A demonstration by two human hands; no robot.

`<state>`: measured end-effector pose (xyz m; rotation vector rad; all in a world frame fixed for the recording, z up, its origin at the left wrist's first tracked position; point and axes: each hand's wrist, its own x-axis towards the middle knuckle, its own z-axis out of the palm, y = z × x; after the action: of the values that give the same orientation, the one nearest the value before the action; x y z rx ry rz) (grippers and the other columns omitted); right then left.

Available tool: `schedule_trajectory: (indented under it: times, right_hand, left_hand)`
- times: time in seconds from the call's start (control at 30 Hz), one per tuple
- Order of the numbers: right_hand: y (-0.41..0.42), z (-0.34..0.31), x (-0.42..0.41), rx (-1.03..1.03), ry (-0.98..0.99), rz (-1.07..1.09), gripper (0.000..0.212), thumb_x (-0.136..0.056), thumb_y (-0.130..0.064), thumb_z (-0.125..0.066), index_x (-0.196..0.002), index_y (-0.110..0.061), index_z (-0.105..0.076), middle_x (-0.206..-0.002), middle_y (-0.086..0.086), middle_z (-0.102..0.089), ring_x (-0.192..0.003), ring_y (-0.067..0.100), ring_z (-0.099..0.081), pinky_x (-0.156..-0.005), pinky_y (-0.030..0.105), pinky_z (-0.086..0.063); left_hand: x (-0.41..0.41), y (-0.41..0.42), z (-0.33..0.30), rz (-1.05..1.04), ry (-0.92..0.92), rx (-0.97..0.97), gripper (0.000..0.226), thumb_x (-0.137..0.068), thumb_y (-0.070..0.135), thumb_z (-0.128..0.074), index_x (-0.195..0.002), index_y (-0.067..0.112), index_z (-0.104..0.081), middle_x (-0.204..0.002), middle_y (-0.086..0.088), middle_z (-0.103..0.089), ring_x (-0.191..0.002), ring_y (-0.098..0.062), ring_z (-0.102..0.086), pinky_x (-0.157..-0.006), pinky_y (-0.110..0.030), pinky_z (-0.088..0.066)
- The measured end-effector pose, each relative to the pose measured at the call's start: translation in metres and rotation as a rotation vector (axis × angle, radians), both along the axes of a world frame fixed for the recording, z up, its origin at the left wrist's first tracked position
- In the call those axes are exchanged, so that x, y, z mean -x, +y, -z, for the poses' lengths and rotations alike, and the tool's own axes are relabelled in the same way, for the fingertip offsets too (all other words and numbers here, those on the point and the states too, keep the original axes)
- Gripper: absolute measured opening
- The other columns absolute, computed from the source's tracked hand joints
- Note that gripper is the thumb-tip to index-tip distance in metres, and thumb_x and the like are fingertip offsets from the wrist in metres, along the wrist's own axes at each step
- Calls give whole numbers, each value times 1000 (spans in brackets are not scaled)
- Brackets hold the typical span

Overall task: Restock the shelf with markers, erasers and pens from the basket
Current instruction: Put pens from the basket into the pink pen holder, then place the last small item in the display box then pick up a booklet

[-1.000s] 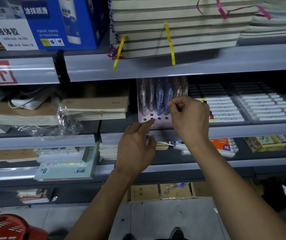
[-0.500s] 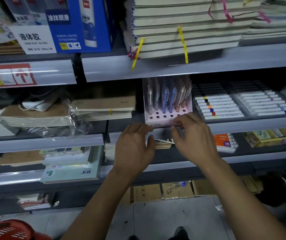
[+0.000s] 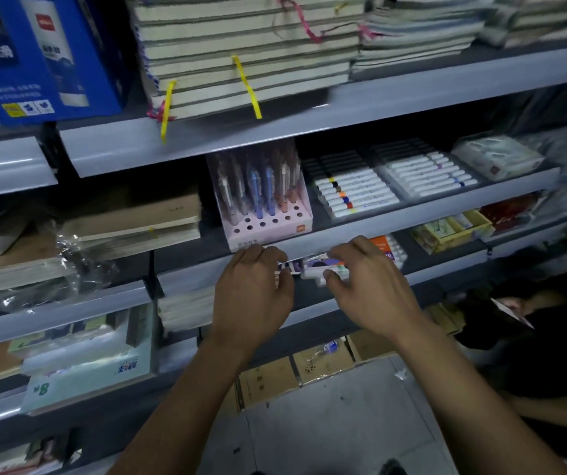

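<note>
My right hand (image 3: 367, 282) and left hand (image 3: 254, 286) both pinch small erasers (image 3: 323, 267) lying crosswise between them — the pink pen stand (image 3: 268, 228) sits just above, nearer my left.

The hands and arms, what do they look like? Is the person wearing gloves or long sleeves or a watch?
No gloves. The left hand and the right hand are both bare, with no rings showing. Both forearms are bare too, all the way down to the bottom edge of the picture, so no sleeve shows. There is no watch or band on either wrist.
</note>
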<state>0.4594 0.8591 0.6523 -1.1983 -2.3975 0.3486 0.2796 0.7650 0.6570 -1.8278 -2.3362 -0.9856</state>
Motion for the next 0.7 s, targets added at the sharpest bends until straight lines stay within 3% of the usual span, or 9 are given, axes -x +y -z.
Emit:
schedule_trajectory:
  times: [0.13,0.27,0.43,0.7]
  right_hand:
    - [16,0,-49,18,-8,0,36,-96,-37,-67,-129,-23,-64,-130,0,-58,-114,21,-60,-86,39,-58]
    - [37,1,-112,29,8,27,38,-96,-38,-65,-131,-23,-64,-128,-1,-60,-111,20,-62,-85,37,-59]
    - [67,3,-190,50,23,56,34,-95,-38,-64,-127,-26,-64,-121,-1,-60,-103,20,-63,-76,33,-56]
    - [111,7,-290,79,38,109,35,-98,-40,-58,-130,-25,-62,-119,-2,-57,-104,21,-60,-79,40,-56]
  left_hand:
    - [-45,21,1,31,6,16,16,-94,19,-67,-109,17,-74,-104,-4,-71,-99,-25,-62,-86,-39,-54]
    - [-105,50,2,67,13,46,20,-97,23,-65,-114,19,-74,-109,-2,-71,-100,-21,-60,-84,-36,-52]
    - [-191,92,0,120,9,61,26,-99,28,-64,-121,20,-73,-120,0,-70,-110,-19,-61,-93,-36,-52]
    - [-290,151,-3,190,-12,76,16,-97,24,-65,-109,17,-74,-107,-6,-70,-100,-24,-63,-86,-41,-53]
